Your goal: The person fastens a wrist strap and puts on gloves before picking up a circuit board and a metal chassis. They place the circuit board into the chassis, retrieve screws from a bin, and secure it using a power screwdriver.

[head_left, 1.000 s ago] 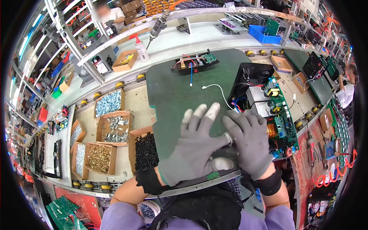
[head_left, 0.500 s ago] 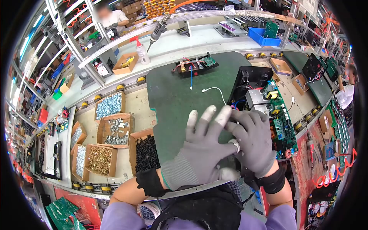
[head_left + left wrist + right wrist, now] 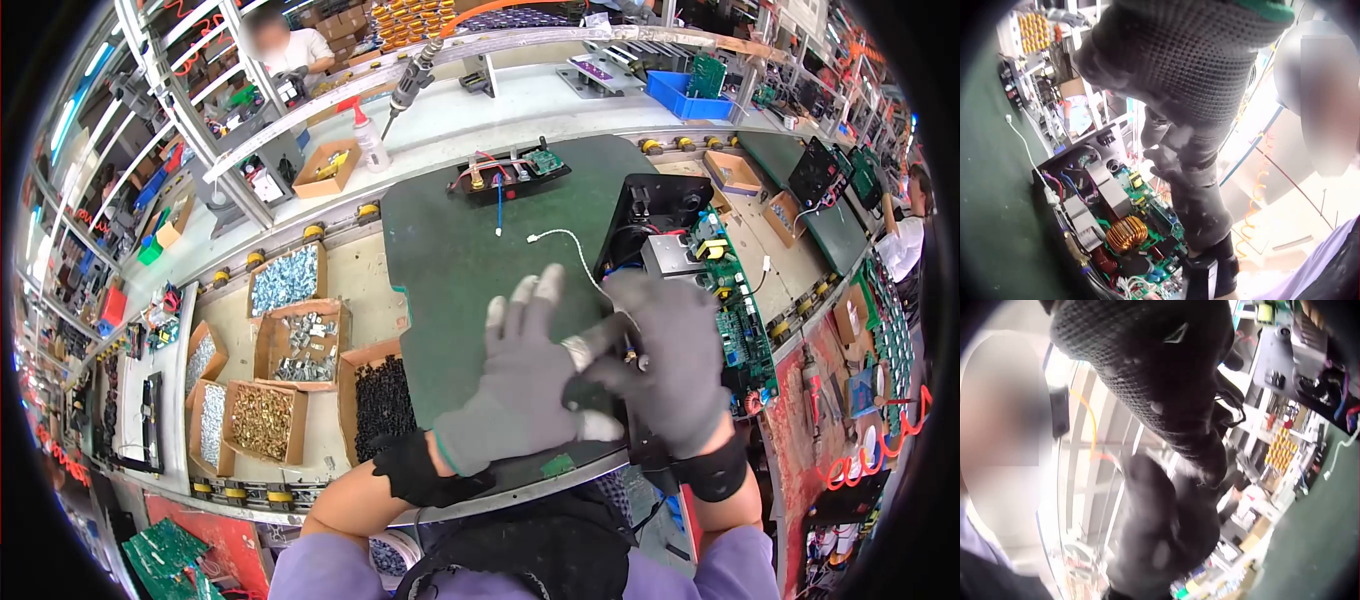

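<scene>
My left hand (image 3: 520,390), in a grey glove with whitish fingertips, hovers palm-down over the green work board (image 3: 465,250), its fingers spread. Meeting its index finger are the thumb and fingers of my gloved right hand (image 3: 685,370), blurred; whether they pinch that finger I cannot tell. Under and beyond the right hand stands an open electronic unit with a black end panel (image 3: 640,200), metal blocks (image 3: 668,255) and a green circuit board (image 3: 740,335). Its copper coil (image 3: 1127,234) shows in the left wrist view. A white cable (image 3: 578,245) runs from the unit onto the board.
A small black panel (image 3: 510,185) with wires lies at the board's far side. Cardboard boxes of black screws (image 3: 382,395), brass parts (image 3: 262,415) and metal clips (image 3: 303,345) stand left. An electric screwdriver (image 3: 412,80) hangs beyond, near a spray bottle (image 3: 370,140).
My right hand has shifted slightly right and turned, now blurred, its fingers drawing along the left index finger. The left hand moved right, then back left, fingers still spread.
</scene>
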Motion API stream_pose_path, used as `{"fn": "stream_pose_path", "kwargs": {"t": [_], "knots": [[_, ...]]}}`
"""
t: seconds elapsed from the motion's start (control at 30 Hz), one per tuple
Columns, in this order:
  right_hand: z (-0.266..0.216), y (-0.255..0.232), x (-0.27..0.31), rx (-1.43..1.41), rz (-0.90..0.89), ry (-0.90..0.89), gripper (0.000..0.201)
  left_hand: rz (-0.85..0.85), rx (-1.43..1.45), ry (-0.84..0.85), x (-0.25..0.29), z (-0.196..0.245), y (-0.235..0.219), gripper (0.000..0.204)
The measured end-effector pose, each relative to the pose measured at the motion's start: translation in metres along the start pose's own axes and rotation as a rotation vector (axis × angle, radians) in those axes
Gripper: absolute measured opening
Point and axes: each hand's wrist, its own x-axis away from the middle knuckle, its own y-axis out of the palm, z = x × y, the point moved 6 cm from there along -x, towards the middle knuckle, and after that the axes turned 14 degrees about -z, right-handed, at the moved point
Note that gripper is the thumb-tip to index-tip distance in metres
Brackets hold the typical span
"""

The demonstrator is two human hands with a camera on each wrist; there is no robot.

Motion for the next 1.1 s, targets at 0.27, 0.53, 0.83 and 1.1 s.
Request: {"fn": "stream_pose_path", "kwargs": {"t": [0.27,0.53,0.83,1.1], "knots": [[-0.009,0.015,0.001,0.223,-0.134,-0.097,0.019,0.068,0.017,0.104,0.010,0.023,-0.022,0.071],[-0.020,0.034,0.006,0.270,-0.133,-0.169,0.007,0.013,-0.108,0.120,0.005,0.027,0.000,0.063],[-0.006,0.043,0.022,0.337,-0.164,0.028,0.020,0.173,-0.237,0.054,-0.018,0.016,0.032,0.060],[0.064,-0.043,0.162,-0.240,0.557,0.467,0.087,0.239,0.344,-0.103,-0.091,-0.079,-0.012,0.040]]}}
